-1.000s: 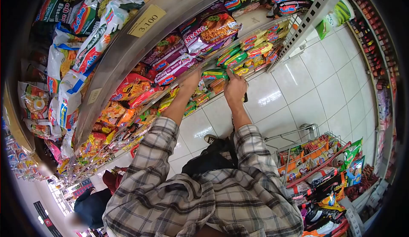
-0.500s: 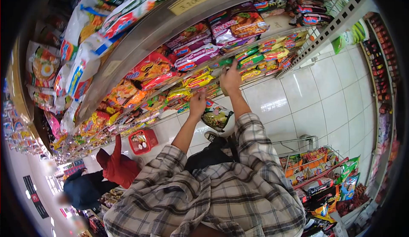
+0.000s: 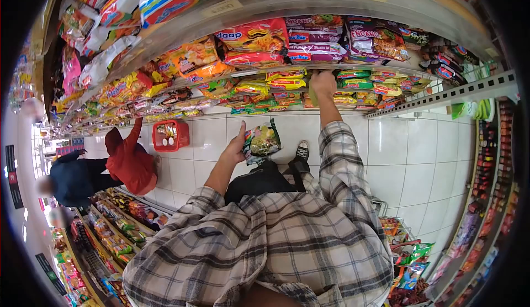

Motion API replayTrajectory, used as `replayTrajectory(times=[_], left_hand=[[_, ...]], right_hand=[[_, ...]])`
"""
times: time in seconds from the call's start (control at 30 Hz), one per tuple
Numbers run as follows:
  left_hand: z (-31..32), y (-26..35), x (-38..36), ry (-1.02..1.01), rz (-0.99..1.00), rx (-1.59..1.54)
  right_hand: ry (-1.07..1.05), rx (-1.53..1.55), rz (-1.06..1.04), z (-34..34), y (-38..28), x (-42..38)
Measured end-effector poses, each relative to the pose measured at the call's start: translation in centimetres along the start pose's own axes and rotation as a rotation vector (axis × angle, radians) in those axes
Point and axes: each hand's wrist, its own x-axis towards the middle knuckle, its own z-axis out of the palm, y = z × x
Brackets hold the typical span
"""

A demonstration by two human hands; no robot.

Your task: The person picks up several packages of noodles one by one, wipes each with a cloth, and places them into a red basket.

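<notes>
My left hand [image 3: 236, 146] is low in front of the shelf, closed on the edge of a dark green instant noodle packet [image 3: 263, 139] with a picture of noodles on it. At the lower shelf row, my right hand [image 3: 323, 84] reaches in with curled fingers, between yellow noodle packets [image 3: 285, 84] on its left and green noodle packets [image 3: 354, 83] on its right. Its fingertips are hidden, and I cannot make out what they grip. Just above it are purple noodle packets [image 3: 316, 52].
A red shopping basket [image 3: 171, 136] stands on the tiled floor, near a person in red [image 3: 130, 163] and another in dark blue [image 3: 72, 177]. A shopping cart with colourful packs [image 3: 411, 252] is at my lower right. A perforated shelf bracket [image 3: 441, 94] juts out at right.
My left hand has drawn back and down from the shelf, bringing the noodle packet into clearer view. My right hand stays at the lower row while the view has turned.
</notes>
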Motion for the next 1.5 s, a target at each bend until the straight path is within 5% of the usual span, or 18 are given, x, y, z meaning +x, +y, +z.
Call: replayTrajectory(times=[0.13,0.37,0.7,0.83,0.9,1.0,1.1,1.13,1.33,1.5], left_hand=[[-0.2,0.4,-1.8,-0.146,0.093,-0.055],[-1.8,-0.1,-3.5,-0.137,0.326,-0.200],[-3.2,0.3,-5.0,0.012,0.478,-0.161],[-4.3,0.5,-4.8,-0.097,0.445,-0.186],[-5.2,0.7,-5.0,-0.185,0.399,-0.151],[-6.6,0.6,-6.7,-0.236,0.430,-0.030],[-8.8,0.9,-9.6,-0.280,0.485,0.174],[-9.6,0.7,-10.9,-0.281,0.515,0.269],[-21.4,-0.3,-12.6,-0.258,0.915,0.678],[-33.5,-2.6,-17.4,-0.747,0.161,-0.064]], right_hand=[[0.173,0.134,0.134,-1.0,-1.8,-3.6],[0.168,0.051,-0.230,3.8,1.3,-2.5],[-0.053,0.057,-0.231,0.8,5.6,-4.3],[-0.646,0.396,-0.020,0.1,7.1,-12.2],[-0.803,0.356,0.067,-0.7,5.0,-16.1],[-0.958,0.727,0.201,-0.5,2.3,-21.8],[-1.022,0.839,-0.077,1.1,-0.5,-26.7],[-0.801,0.774,-0.156,2.6,-1.1,-28.6],[-0.687,0.615,-0.123,8.9,-5.4,-40.6],[-0.632,0.521,-0.243,12.7,-8.7,-51.5]])
